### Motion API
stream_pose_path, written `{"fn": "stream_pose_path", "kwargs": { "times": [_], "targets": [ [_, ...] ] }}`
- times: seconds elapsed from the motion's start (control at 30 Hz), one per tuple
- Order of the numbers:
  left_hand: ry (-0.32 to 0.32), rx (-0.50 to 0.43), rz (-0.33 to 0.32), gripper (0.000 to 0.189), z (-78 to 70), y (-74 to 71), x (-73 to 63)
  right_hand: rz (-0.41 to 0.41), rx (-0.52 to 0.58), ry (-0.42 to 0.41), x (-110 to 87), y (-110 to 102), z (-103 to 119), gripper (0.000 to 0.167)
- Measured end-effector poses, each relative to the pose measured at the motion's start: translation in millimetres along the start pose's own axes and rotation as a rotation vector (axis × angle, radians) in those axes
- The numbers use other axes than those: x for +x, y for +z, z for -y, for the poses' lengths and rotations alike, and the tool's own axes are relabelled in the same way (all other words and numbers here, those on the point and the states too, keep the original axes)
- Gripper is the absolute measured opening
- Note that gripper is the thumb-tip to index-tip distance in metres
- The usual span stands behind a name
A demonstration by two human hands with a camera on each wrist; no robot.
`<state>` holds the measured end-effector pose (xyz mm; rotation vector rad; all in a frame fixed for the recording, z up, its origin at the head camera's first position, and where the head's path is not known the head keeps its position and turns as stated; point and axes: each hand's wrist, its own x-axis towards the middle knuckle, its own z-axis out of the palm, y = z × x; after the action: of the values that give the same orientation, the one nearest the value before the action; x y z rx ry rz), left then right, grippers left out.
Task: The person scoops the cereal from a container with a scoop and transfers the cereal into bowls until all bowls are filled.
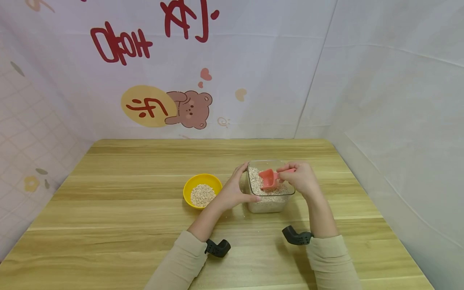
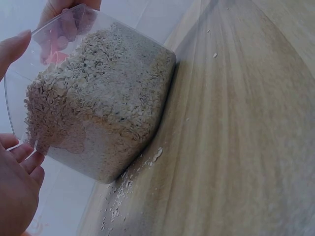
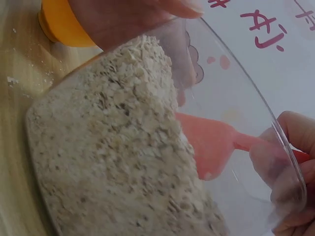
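Note:
A clear square container full of oat flakes stands on the table. My left hand grips its left side near the rim, thumb along the front and fingers toward the back. My right hand holds the handle of a pink scoop, whose bowl rests in the oats inside the container. Through the clear wall, the right wrist view shows the scoop with its edge in the flakes. Just left of my left hand sits a yellow bowl with some oats in it.
The wooden table carries a few stray flakes beside the container. A white printed cloth hangs behind the table, with more cloth at both sides. Black wrist mounts are on both forearms.

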<state>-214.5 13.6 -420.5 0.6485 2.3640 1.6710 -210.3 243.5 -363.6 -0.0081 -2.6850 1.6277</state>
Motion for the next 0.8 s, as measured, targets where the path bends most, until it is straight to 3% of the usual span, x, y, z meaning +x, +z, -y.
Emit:
{"fn": "stream_pose_path", "kwargs": {
  "times": [0.8],
  "targets": [
    [0.005, -0.013, 0.002, 0.111, 1.9, -0.8, 0.6, -0.007, 0.077, 0.074, 1.3, 6.9, 2.0, 0.021]
  ]
}}
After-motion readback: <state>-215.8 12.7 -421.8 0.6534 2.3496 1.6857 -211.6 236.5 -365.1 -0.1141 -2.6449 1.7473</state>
